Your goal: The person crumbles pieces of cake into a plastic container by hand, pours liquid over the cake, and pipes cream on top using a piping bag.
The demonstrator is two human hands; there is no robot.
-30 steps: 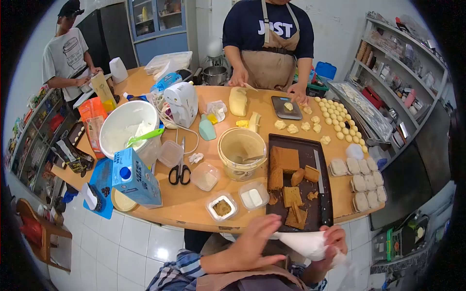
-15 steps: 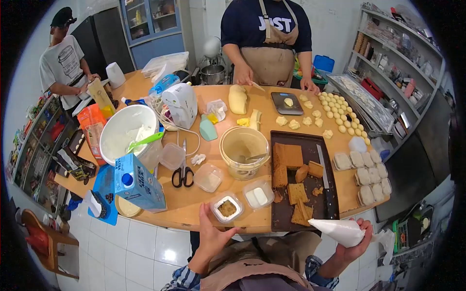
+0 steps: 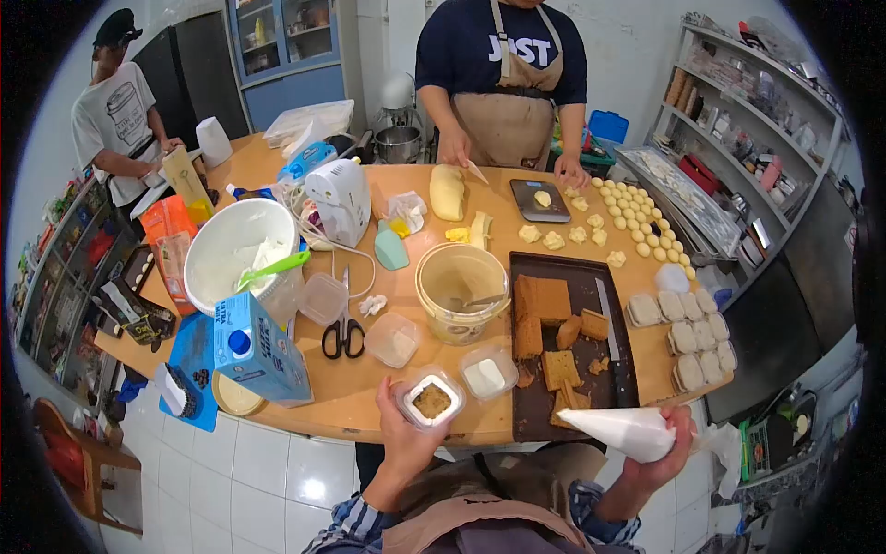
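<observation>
My left hand [image 3: 406,441] has its thumb and fingers closed around a small clear plastic cup [image 3: 459,406] near the table's front edge. White cream [image 3: 452,391] rings a piece of brown cake [image 3: 431,401] inside it. In my right hand [image 3: 663,462] is a piping bag [image 3: 620,431] full of white cream, its tip pointing left over the corner of a dark baking tray [image 3: 604,399]. On that tray lie a cut brown cake [image 3: 552,297] and a long knife [image 3: 608,314]. Beside my cup stands another one [image 3: 488,373] with white cream on top.
Two open plastic cups [image 3: 392,340], black-handled scissors [image 3: 342,339], a cream-coloured bucket [image 3: 461,319] and a milk carton [image 3: 263,355] stand nearby. Across the table a person [image 3: 503,92] works beside a scale [image 3: 539,201] and dough balls [image 3: 637,217]. Another person [image 3: 120,129] is at far left.
My left hand has closed around the cup and tipped it slightly. My right hand has brought the piping bag left, towards the cup. The person opposite moved their hands a little.
</observation>
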